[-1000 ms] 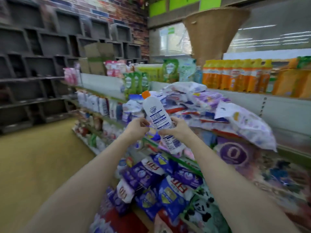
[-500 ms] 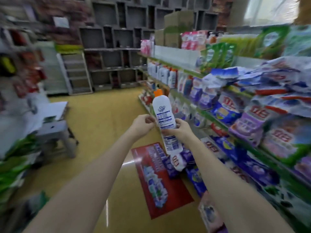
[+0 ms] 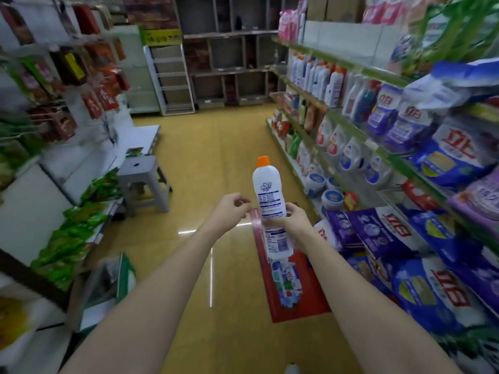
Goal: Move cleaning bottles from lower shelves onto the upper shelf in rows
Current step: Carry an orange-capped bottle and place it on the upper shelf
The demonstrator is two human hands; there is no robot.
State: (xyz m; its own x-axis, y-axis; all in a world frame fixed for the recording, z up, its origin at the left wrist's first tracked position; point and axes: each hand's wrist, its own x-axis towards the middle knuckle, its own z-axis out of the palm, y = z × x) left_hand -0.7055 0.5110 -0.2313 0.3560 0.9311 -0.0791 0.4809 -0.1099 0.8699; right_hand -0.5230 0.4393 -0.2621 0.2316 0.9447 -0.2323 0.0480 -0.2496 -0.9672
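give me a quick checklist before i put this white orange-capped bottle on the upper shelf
1. Grip: right hand wraps the white plastic bottle with the orange cap at mid-body: ok.
2. Cap on: ok.
3. Bottle upright: nearly, slightly tilted: ok.
4. Left hand: beside the bottle, fingers curled, seemingly not gripping it: cannot tell.
5. Facing target: view points down the yellow aisle floor, shelves off to the right: not ok.
6. Free slot beside the row of matching white bottles on the right-hand shelf: cannot tell.

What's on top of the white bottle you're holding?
An orange cap sits on top of the white bottle. The right hand grips the bottle's middle and covers part of the label there. What is under the cap cannot be seen.
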